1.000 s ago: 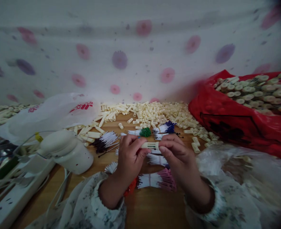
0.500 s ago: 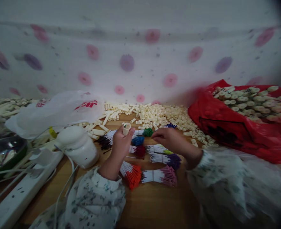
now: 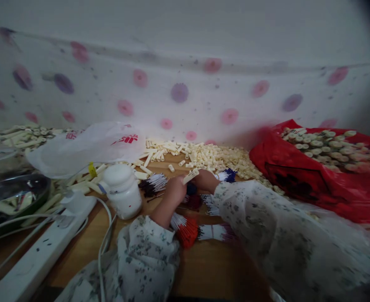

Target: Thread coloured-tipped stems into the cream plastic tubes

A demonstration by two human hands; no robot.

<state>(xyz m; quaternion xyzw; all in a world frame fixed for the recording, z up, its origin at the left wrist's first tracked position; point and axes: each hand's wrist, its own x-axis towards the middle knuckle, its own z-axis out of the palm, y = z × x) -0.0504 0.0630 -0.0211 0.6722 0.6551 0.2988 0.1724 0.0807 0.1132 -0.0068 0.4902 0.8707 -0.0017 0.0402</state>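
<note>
Holding a small cream plastic tube [image 3: 190, 175], the left hand [image 3: 175, 189] pinches it. Right hand [image 3: 205, 180] touches it; its fingers are unclear. Many loose cream tubes [image 3: 210, 156] still wait.

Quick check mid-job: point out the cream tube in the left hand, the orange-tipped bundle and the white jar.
cream tube [image 3: 190, 176], head view, middle of its slotted side.
orange-tipped bundle [image 3: 187, 232], head view, orange tips.
white jar [image 3: 123, 193], head view, front wall.
</note>
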